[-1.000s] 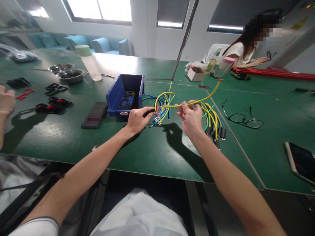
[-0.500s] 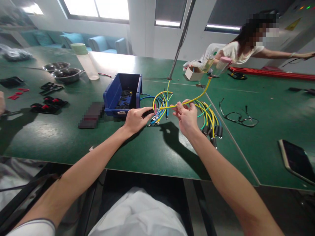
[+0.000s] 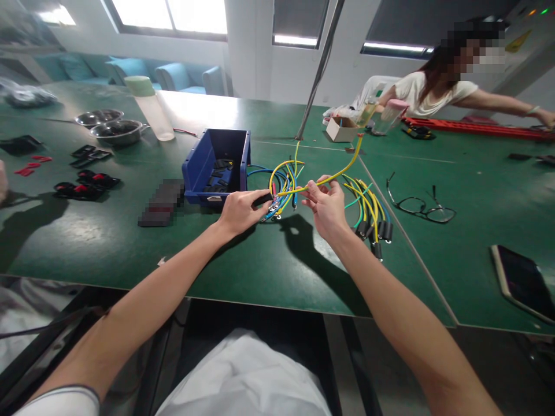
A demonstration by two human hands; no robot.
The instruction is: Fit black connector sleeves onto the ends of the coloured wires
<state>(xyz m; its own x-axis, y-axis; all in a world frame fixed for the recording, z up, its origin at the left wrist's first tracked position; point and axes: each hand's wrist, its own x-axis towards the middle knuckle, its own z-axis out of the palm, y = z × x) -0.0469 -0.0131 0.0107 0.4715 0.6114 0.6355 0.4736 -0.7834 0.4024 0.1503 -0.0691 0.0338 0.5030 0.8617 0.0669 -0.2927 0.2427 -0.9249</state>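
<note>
My left hand [image 3: 240, 214] pinches a black sleeve [image 3: 262, 199] just right of the blue bin's front. A yellow cable [image 3: 342, 171] runs from that sleeve through the fingers of my right hand [image 3: 327, 208], which are closed on it, and its far end rises to the upper right. Beneath and behind the held part lies a bundle of blue, yellow and green cables [image 3: 284, 179] with metal lugs. Right of my right hand rest several yellow, green and blue cables [image 3: 368, 202] with black sleeves on their ends.
The blue bin [image 3: 217, 167] holds black pieces. Eyeglasses [image 3: 427, 212] and a phone [image 3: 522, 280] lie to the right. A bottle [image 3: 151, 112], metal bowls [image 3: 115, 133] and black parts [image 3: 87, 185] stand left. Across the table, a person [image 3: 433, 92] reaches right.
The yellow cable's far end has swung slightly left and down. The black sleeve and both hands have barely shifted. The other person has leaned further right.
</note>
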